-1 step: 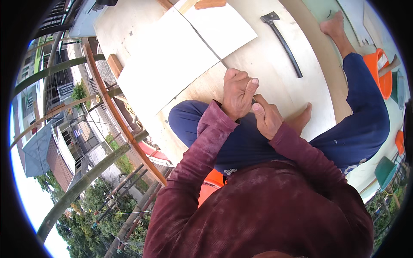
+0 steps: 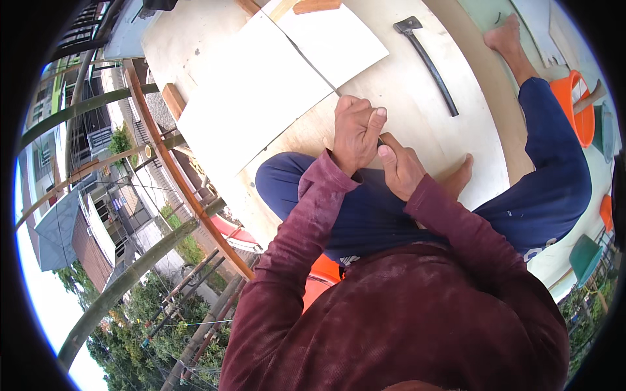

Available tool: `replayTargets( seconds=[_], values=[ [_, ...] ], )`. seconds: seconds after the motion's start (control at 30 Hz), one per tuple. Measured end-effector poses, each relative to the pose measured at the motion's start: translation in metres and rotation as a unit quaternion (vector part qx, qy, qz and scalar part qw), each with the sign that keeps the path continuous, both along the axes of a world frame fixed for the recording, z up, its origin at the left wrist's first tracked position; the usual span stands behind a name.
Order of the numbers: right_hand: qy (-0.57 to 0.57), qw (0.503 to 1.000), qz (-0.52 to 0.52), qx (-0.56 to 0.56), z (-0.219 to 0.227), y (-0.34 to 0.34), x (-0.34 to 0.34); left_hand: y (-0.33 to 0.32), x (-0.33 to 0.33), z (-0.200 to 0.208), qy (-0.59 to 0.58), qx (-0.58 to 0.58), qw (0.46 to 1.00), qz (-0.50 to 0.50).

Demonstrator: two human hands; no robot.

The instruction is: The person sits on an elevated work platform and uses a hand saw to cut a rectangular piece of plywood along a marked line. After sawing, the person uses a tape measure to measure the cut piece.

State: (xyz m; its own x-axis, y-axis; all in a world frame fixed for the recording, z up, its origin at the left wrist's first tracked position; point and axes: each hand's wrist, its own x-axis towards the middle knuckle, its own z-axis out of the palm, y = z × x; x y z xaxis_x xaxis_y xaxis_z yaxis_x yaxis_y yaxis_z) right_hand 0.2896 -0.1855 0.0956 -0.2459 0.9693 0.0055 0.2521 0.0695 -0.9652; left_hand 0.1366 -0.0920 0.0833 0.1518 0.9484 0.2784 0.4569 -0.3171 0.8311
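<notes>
My left hand (image 2: 355,133) and right hand (image 2: 400,171) are clenched round a thin dark strip (image 2: 300,54) crossing white board (image 2: 241,85); brown stick (image 2: 591,96) poking from orange bucket (image 2: 561,94); pale plywood (image 2: 404,85) below, timber railing (image 2: 167,159) left!

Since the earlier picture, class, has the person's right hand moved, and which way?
Yes: the right hand has shifted slightly up and to the left in the view, judged against the axe.

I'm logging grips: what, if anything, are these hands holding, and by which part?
Left hand and right hand both seem to grip a long thin dark bar by its near end.
</notes>
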Motion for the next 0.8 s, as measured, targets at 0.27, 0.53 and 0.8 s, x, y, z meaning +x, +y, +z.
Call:
replayTargets(
  seconds=[0.27,0.53,0.8],
  values=[
    [-0.091,0.986,0.044,-0.135,0.002,0.066,-0.030,0.025,-0.024,-0.011,0.022,-0.032,0.999,-0.004],
    [-0.078,0.995,0.027,-0.060,-0.018,0.091,-0.040,0.053,-0.025,-0.012,0.019,-0.058,0.997,0.045],
    [-0.040,0.993,0.056,-0.096,0.028,-0.007,0.016,-0.029,0.012,0.013,-0.007,-0.024,1.000,-0.011]
  ],
)
